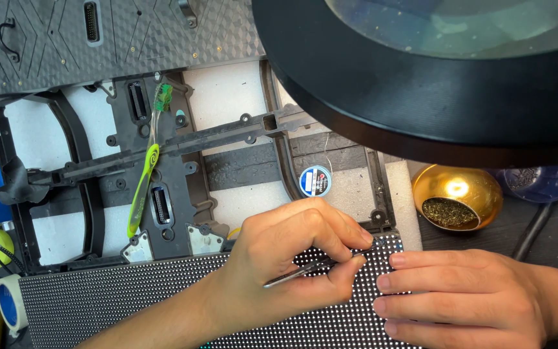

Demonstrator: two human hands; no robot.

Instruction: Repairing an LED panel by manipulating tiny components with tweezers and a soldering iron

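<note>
Overhead — magnifier lamp (382,84), brass-wool bowl (456,194) nearby

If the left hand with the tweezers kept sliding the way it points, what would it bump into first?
Probably the right hand. The left hand aims its tweezers rightward across the dotted panel, and the right fingertips rest there, very close.

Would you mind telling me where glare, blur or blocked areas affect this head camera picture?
Head view: the black magnifier lamp rim looms close and soft, blocking the upper right; a bright highlight glints on the gold bowl; the left hand with the tweezers and the right hand on the dotted LED panel are sharp and evenly lit, with only soft shadows.
</note>
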